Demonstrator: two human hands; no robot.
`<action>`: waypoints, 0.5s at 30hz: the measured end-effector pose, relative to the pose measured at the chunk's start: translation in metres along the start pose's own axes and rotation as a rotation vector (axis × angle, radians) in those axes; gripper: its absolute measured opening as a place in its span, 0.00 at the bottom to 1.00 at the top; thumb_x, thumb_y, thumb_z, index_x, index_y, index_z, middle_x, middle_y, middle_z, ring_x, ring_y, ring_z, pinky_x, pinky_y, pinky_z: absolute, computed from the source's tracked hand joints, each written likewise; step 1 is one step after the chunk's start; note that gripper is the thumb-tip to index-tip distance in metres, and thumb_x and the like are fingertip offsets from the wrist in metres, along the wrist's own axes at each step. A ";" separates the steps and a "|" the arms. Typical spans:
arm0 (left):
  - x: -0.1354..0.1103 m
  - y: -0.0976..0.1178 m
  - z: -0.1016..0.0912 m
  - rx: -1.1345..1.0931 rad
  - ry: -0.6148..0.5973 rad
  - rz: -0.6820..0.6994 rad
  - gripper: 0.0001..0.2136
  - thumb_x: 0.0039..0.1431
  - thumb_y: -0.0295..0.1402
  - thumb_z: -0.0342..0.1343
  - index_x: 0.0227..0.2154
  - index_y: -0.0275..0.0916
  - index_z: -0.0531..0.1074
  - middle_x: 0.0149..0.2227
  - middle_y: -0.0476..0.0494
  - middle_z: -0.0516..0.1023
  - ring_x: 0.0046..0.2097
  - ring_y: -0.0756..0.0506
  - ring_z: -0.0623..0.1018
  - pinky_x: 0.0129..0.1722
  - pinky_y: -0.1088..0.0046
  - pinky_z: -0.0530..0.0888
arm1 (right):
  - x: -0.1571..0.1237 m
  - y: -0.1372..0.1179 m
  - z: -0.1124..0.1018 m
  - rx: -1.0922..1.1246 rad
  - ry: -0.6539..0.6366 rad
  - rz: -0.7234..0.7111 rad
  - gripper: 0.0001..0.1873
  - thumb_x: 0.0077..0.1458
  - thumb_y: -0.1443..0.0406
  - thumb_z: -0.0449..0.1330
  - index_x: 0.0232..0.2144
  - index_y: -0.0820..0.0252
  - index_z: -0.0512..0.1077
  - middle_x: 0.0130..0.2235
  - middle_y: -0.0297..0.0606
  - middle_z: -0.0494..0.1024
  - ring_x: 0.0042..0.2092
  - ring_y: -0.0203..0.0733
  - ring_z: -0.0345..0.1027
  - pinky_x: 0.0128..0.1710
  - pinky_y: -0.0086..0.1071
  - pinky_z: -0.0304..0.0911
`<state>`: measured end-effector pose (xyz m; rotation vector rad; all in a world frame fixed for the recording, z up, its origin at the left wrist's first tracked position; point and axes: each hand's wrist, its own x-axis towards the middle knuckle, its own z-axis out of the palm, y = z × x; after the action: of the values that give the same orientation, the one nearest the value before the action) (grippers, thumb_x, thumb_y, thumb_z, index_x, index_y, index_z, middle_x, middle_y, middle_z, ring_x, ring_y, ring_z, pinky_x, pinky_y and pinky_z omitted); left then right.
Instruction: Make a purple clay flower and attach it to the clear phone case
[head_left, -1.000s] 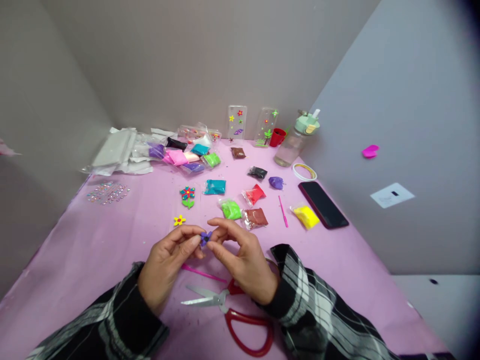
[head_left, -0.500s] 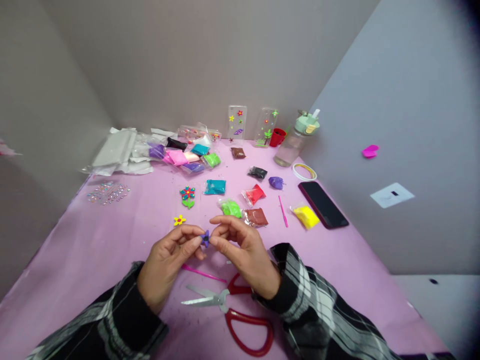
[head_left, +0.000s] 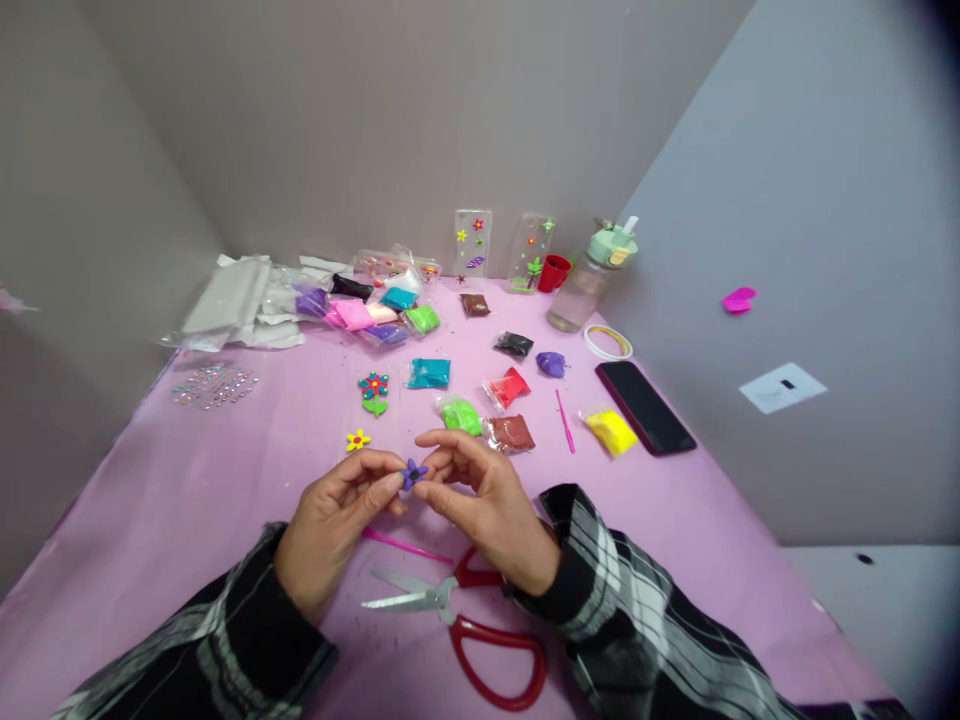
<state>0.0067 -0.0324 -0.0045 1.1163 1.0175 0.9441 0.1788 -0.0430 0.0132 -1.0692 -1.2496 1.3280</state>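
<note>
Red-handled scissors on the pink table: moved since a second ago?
No. The red-handled scissors lie in the same spot beside the thin pink stick on the pink table; only a slight camera shift shows.

Even, soft overhead light; faint shadows; sharp centre; wide-angle stretch at edges; dark vignette in right corners.

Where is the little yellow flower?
In the head view, the yellow flower lies on the pink table, just beyond the left hand and below the red flower.
</note>
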 end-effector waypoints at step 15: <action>0.002 0.000 0.000 -0.010 -0.010 0.018 0.08 0.57 0.40 0.63 0.34 0.42 0.75 0.29 0.53 0.75 0.31 0.52 0.74 0.35 0.78 0.70 | 0.000 -0.001 0.000 -0.010 0.009 -0.021 0.16 0.51 0.70 0.64 0.44 0.58 0.72 0.32 0.30 0.74 0.33 0.34 0.69 0.40 0.33 0.65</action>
<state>0.0073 -0.0306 -0.0047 1.1224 0.9953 0.9557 0.1794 -0.0434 0.0141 -1.0655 -1.2591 1.3010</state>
